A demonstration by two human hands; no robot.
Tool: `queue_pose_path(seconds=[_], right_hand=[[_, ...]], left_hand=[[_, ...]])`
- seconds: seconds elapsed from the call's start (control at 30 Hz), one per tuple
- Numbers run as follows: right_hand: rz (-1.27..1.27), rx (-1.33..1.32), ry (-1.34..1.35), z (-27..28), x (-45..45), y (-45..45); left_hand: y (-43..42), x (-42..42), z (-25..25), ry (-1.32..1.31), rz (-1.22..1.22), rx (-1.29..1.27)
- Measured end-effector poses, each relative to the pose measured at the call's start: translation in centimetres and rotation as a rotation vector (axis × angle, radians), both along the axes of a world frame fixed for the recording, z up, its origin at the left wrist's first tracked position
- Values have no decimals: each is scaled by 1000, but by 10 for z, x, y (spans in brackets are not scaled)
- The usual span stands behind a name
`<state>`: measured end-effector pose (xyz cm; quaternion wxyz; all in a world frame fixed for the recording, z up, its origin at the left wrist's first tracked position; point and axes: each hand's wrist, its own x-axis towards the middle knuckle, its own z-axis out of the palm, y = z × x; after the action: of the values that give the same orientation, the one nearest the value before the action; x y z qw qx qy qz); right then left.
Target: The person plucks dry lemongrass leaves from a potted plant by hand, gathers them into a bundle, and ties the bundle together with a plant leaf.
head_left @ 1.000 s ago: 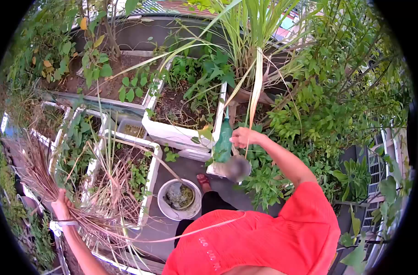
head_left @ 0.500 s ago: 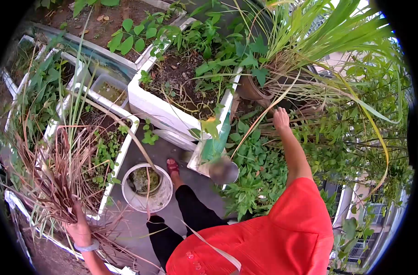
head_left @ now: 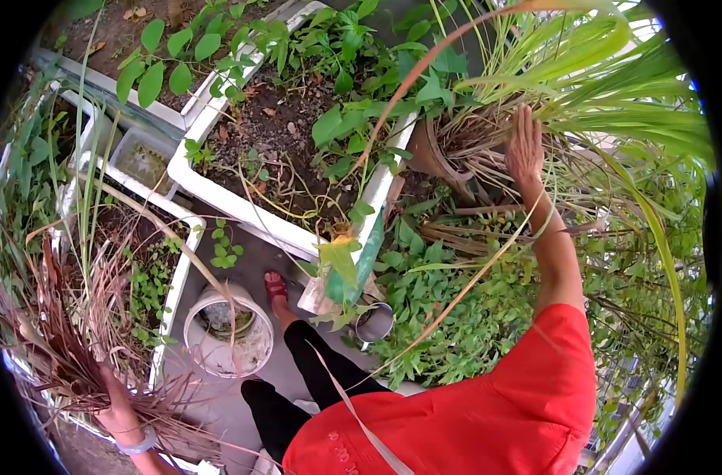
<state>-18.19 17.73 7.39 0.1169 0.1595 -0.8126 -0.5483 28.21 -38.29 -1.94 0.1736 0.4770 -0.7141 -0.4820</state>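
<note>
My left hand (head_left: 118,410) is closed around a bundle of dry brown grass leaves (head_left: 68,360) at the lower left. Several long ends stick out of that bundle on both sides. My right hand (head_left: 525,146) is stretched flat, palm turned sideways, against the base of a tall green grass clump (head_left: 614,119). Its fingers are straight and hold nothing. Brown dead leaves (head_left: 476,131) crowd the clump's foot, inside a brown pot (head_left: 434,162). One long yellowed blade (head_left: 464,293) passes across my right forearm.
White foam planters (head_left: 242,212) with soil and leafy plants stand ahead. A white bucket (head_left: 250,348) with a long stick (head_left: 151,218) leaning over it is near my feet. A metal can (head_left: 374,323) sits beside low green foliage (head_left: 448,332).
My right hand has moved up from the lower stalks to the clump's base, and its fingers have straightened. My left hand keeps its hold on the dry leaves. The view has shifted slightly.
</note>
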Motion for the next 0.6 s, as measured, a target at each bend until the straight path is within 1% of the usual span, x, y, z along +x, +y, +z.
queue_pose_path(seconds=[0.03, 0.1, 0.13, 0.2, 0.27, 0.3, 0.37, 0.4, 0.53, 0.57, 0.6], right_hand=[[18, -41, -5, 16, -10, 14], [-5, -74, 69, 39, -24, 34], [-137, -44, 129, 48, -30, 43], [-361, -83, 209, 53, -40, 51], [-566, -107, 242, 50, -56, 77], [-582, -132, 235, 46, -64, 93], [-618, -180, 221, 40, -74, 128], [-583, -190, 203, 36, -78, 148], [-727, -309, 30, 28, -105, 212], [-694, -362, -28, 30, -110, 225], [-645, -383, -48, 31, -116, 235]], left_hand=[[1, -5, 2, -13, 5, -2], [1, -18, 5, -31, 21, -11], [4, -24, 8, -36, 19, -15], [-8, -15, 0, -73, -83, -38], [-6, -21, 5, -111, -72, -11], [-5, -25, 7, -129, -66, 2], [5, -40, 14, -156, -43, -61], [13, -50, 20, -159, -38, -95], [52, -102, 51, -127, -32, -149], [59, -112, 61, -130, -50, -107], [55, -114, 62, -193, -54, -86]])
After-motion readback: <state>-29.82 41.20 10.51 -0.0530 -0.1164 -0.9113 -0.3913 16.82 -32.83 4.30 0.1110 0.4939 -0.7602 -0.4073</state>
